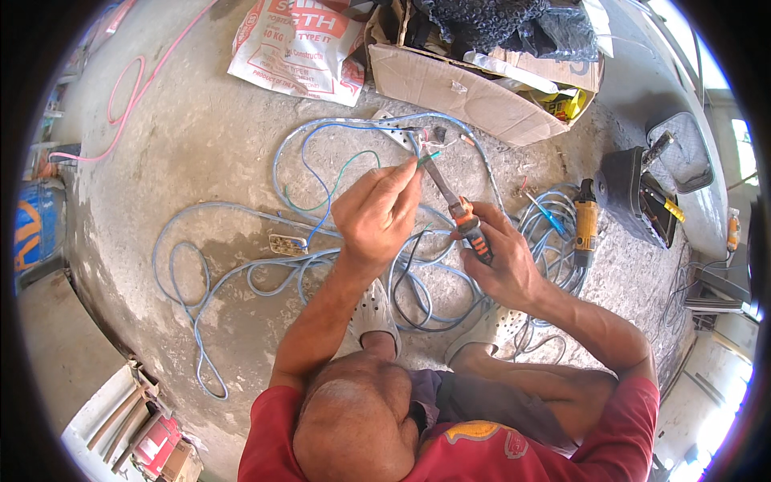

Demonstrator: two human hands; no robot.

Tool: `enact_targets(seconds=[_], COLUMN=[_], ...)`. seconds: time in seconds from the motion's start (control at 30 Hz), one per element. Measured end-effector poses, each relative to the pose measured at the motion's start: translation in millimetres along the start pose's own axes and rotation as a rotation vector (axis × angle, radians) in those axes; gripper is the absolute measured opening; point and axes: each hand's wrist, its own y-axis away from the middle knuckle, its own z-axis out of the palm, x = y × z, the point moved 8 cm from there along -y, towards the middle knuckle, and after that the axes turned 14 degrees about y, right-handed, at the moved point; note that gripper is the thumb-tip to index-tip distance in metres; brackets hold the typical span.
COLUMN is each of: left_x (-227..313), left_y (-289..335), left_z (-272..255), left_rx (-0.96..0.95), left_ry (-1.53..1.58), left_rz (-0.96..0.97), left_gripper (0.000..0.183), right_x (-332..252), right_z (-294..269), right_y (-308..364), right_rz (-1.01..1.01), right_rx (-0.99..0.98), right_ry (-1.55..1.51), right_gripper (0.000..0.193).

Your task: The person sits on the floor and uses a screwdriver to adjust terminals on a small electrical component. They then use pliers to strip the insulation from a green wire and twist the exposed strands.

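My left hand [377, 210] is closed in a pinch on the end of a cable's wires, close to a short green wire [433, 155]. Bared, splayed strands show just beyond those fingertips. Wrapped round an orange and black handle, my right hand [506, 261] grips a knife-like tool [443, 183] with a narrow metal blade. The blade slants up and left, its tip at the green wire. Whether it cuts into the wire I cannot tell. A white power strip [392, 131] lies behind the fingertips. A small outlet fitting [287, 244] with blue and green wires lies left of my left wrist.
Loops of blue-grey cable [205, 293] spread over the concrete floor around my feet. A cardboard box [450, 84] and a cement bag [301, 48] stand at the far side. To the right are a yellow power tool [587, 225] and a black toolbox [622, 189].
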Motion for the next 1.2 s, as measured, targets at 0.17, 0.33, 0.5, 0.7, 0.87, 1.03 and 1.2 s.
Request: enact_targets(seconds=[0.17,0.33,0.5,0.7,0.87,1.03,1.2], left_x=[-1,-3,-32,-51,-51,-49,-52], left_y=[2,5,24,72,76,68,69], left_z=[2,2,6,32,45,44,42], left_rx=[-0.015,-0.015,0.032,0.455,0.495,0.563,0.605], left_ry=[-0.028,-0.02,0.315,0.989,1.205,1.198,1.173], left_rz=[0.008,0.005,-0.411,-1.036,-1.036,-1.0,-1.013], left_gripper=[0.032,0.032,0.024,0.021,0.02,0.023,0.025], right_x=[0,3,14,15,11,5,5], right_z=[1,4,7,15,14,11,14], right_y=[0,1,-1,-1,-5,-8,-8], right_rz=[0.002,0.012,0.018,-0.015,-0.01,-0.018,-0.016], right_rx=[-0.01,-0.021,-0.055,-0.055,-0.06,-0.053,-0.062], right_ry=[0.002,-0.002,-0.08,-0.117,-0.097,-0.068,-0.056], right_gripper=[0.029,0.032,0.033,0.028,0.029,0.032,0.032])
